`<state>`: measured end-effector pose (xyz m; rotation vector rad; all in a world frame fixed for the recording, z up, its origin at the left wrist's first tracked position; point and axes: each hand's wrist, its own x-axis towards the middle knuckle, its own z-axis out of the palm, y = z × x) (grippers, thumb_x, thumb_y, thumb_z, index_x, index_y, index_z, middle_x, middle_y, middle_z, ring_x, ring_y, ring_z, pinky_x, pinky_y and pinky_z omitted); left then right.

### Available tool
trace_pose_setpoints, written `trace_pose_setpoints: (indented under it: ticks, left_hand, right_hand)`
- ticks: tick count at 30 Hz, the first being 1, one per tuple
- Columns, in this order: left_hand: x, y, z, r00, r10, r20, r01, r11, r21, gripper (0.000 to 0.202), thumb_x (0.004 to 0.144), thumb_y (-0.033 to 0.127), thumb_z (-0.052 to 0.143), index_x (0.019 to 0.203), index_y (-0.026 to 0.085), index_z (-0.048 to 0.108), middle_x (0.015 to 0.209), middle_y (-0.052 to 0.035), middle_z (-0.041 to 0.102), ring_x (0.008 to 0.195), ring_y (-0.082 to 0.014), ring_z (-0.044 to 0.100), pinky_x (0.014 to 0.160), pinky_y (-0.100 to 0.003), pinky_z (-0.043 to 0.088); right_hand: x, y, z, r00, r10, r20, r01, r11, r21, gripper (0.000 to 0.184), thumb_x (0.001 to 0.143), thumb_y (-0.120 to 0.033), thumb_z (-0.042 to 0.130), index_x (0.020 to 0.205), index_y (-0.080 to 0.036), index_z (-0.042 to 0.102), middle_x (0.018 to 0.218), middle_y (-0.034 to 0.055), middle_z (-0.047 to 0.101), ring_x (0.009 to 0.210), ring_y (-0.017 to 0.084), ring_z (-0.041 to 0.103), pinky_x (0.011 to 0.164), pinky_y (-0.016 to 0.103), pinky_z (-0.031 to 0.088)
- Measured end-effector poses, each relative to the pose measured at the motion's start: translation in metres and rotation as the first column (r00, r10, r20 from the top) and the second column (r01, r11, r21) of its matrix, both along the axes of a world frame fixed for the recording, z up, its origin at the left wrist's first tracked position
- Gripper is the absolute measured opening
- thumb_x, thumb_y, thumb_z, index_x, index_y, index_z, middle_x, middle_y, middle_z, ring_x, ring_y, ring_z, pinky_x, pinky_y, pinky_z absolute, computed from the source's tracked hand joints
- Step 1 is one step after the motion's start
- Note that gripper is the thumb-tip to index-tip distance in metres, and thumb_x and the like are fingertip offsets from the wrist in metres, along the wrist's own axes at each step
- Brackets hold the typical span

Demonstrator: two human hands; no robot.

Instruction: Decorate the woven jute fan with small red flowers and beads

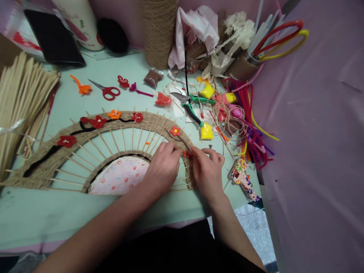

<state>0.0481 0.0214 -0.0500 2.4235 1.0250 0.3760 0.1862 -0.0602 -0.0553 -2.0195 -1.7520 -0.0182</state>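
A woven fan-shaped frame [153, 120] of twine and thin sticks lies flat on the table. Over its right end, my left hand [163, 165] and my right hand [209, 172] are closed, fingertips meeting around a small red flower [186, 154]. The fingers partly hide this flower. Just above them, a red flower with a yellow centre [175, 131] sits on a brown stem [184, 141]. Along the left of the arch run a black stem [42, 161], several red flowers [66, 141] and an orange flower [114, 114]. Patterned fabric [119, 176] fills the inner half circle.
Green-handled pruning shears [189, 99], red scissors [106, 91] and yellow clay packets [206, 131] lie behind the fan. Rightward are pipe cleaners [250, 113] and a flowered glue gun [243, 178]. A stick bundle [22, 98], phone [54, 38] and twine spool [160, 34] stand around the back.
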Motion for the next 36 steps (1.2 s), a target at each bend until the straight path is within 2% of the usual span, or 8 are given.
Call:
trace_pose_setpoints:
  ticks: [7, 13, 20, 25, 30, 36]
  left_hand:
    - [-0.0004, 0.0001, -0.0014, 1.0, -0.02, -0.013, 0.02, 1.0, -0.012, 0.03, 0.094, 0.015, 0.043, 0.102, 0.016, 0.071, 0.099, -0.0088, 0.061, 0.095, -0.0233, 0.05, 0.087, -0.037, 0.046]
    - [-0.0012, 0.0005, -0.0018, 1.0, -0.024, 0.0, 0.024, 0.999, -0.042, 0.032, 0.096, 0.018, 0.042, 0.11, 0.018, 0.07, 0.1, -0.0084, 0.06, 0.096, -0.0224, 0.049, 0.087, -0.036, 0.046]
    - [-0.0012, 0.0009, -0.0031, 0.997, -0.067, -0.04, 0.065, 0.997, -0.048, 0.036, 0.096, 0.017, 0.041, 0.12, 0.023, 0.066, 0.102, -0.0079, 0.058, 0.098, -0.0228, 0.046, 0.086, -0.037, 0.046]
    - [-0.0013, 0.0001, -0.0042, 0.997, -0.062, -0.046, 0.062, 0.998, -0.015, 0.035, 0.094, 0.014, 0.043, 0.12, 0.022, 0.066, 0.102, -0.0088, 0.056, 0.1, -0.0235, 0.045, 0.086, -0.036, 0.045]
    - [-0.0014, 0.0017, -0.0065, 0.999, -0.038, 0.026, 0.039, 0.999, -0.005, 0.033, 0.095, 0.015, 0.042, 0.117, 0.018, 0.067, 0.101, -0.008, 0.059, 0.097, -0.0217, 0.048, 0.087, -0.035, 0.047]
    - [-0.0002, 0.0024, -0.0032, 0.999, -0.013, 0.048, 0.015, 0.999, -0.029, 0.032, 0.093, 0.013, 0.044, 0.114, 0.017, 0.068, 0.101, -0.0083, 0.062, 0.096, -0.022, 0.049, 0.087, -0.036, 0.047]
  right_hand:
    - [-0.0004, -0.0021, 0.0017, 0.999, -0.003, -0.035, 0.004, 1.0, 0.01, 0.027, 0.095, -0.013, 0.049, 0.12, -0.021, 0.057, 0.099, 0.003, 0.075, 0.097, 0.02, 0.058, 0.088, 0.038, 0.03]
    - [0.0011, -0.0034, 0.001, 0.991, -0.035, -0.128, 0.044, 0.997, 0.068, 0.027, 0.094, -0.013, 0.05, 0.119, -0.023, 0.057, 0.102, 0.0033, 0.074, 0.098, 0.02, 0.06, 0.09, 0.038, 0.034]
    - [0.0001, -0.0032, 0.0006, 0.985, -0.041, -0.168, 0.046, 0.998, 0.03, 0.028, 0.094, -0.015, 0.05, 0.12, -0.023, 0.056, 0.103, 0.0045, 0.073, 0.1, 0.021, 0.06, 0.09, 0.04, 0.035]
    - [-0.0005, -0.0036, 0.0029, 0.984, -0.05, -0.169, 0.057, 0.998, 0.036, 0.027, 0.094, -0.017, 0.05, 0.12, -0.023, 0.056, 0.102, 0.0044, 0.074, 0.1, 0.021, 0.061, 0.09, 0.039, 0.036]
    - [0.0003, -0.0026, 0.0036, 0.981, -0.036, -0.191, 0.048, 0.997, 0.059, 0.029, 0.094, -0.015, 0.05, 0.122, -0.023, 0.054, 0.103, 0.0039, 0.074, 0.101, 0.021, 0.06, 0.09, 0.038, 0.036]
    - [-0.0025, 0.0041, 0.0023, 0.983, -0.01, -0.186, 0.008, 1.0, -0.011, 0.031, 0.095, -0.016, 0.048, 0.125, -0.023, 0.053, 0.108, 0.0054, 0.072, 0.104, 0.022, 0.058, 0.091, 0.04, 0.032]
